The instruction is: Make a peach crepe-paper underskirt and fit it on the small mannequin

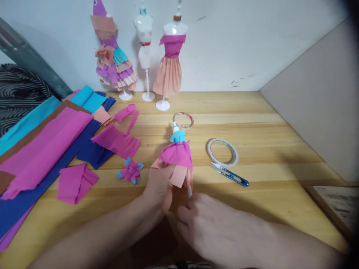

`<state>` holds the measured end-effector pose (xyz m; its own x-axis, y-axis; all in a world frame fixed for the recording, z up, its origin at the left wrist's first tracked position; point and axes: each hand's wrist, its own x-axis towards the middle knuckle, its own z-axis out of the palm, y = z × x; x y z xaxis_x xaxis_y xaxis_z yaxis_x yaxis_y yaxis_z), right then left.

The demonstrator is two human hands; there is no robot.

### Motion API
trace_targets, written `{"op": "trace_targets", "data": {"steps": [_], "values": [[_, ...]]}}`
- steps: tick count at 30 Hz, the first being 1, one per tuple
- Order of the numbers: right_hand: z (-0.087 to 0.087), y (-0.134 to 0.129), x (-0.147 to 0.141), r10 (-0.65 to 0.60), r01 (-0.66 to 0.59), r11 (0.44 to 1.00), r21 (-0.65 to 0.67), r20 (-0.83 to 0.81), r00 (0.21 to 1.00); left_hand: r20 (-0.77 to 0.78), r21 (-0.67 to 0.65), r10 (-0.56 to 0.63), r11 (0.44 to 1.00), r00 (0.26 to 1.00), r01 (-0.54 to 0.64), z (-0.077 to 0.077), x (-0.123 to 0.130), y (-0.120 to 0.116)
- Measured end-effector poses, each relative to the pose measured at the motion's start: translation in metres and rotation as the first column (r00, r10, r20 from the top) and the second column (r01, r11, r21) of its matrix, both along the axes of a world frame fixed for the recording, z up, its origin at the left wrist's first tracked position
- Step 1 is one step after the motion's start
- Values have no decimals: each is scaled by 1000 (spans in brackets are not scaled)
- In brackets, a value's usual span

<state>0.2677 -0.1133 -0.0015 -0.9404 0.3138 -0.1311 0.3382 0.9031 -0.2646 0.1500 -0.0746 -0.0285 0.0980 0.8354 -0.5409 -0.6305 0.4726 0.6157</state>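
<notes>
A striped cloth (24, 87) runs off the left edge, as do the overlapping paper sheets (49, 149), the lower ones mostly covered. Three mannequins (146, 58) stand by the wall, their tops at or beyond the upper edge. A magenta-and-blue paper flower (131, 171) lies before them. The left hand (159, 185) grips the peach underskirt of a small paper-dressed figure (178, 153) at the middle of the table, some fingers hidden behind the paper. The right hand (202, 222) is closed on a narrow pale piece (189, 189) beneath the skirt, fingertips hidden; whether it is strip or pole I cannot tell. Blue-handled snips (231, 175) touch or nearly touch a tape roll (235, 153). At the right edge, a brown-edged object (338, 203) is cut off, its print illegible.
</notes>
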Motion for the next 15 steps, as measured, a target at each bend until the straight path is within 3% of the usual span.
{"op": "trace_targets", "data": {"steps": [7,11,15], "values": [[4,9,2,-36,29,987,-161,-41,999,44,-50,38,998,998,-36,3,2,-4],[-2,11,3,-20,11,995,-100,-91,996,41,-166,26,986,999,-19,7,4,-6],[-10,7,3,22,-20,1000,22,-120,993,83,-213,-78,973,994,94,12,6,-5]]}}
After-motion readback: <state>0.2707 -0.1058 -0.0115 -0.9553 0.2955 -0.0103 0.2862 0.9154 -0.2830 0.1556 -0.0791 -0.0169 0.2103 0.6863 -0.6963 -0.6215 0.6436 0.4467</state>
